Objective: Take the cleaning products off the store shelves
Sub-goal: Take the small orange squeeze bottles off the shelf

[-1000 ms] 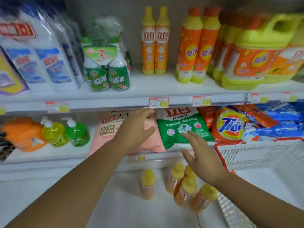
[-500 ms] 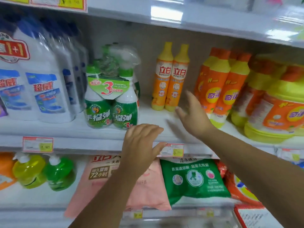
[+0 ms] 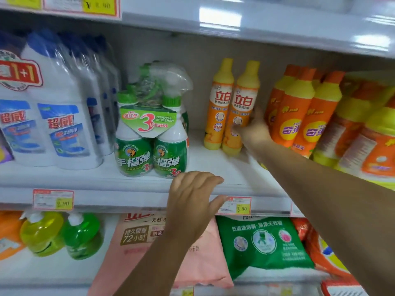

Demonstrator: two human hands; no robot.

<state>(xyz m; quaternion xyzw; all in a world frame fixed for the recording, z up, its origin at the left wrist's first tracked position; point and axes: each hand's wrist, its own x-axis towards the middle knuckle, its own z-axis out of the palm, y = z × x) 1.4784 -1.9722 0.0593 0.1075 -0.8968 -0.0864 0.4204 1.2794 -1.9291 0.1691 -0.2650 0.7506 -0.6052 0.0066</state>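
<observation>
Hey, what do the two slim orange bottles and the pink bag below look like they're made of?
The slim orange bottles appear to be opaque moulded plastic, smooth, with glossy printed labels. The pink bag looks like soft plastic film with a fairly matte finish; it sags and creases.

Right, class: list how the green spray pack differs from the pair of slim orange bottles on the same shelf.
The green spray pack is squat and wrapped together in clear plastic; the slim orange bottles are tall and loose. The pack stands near the front of the shelf, untouched; the bottles stand further back, with the right hand gripping one. Both stand upright on one shelf.
</observation>
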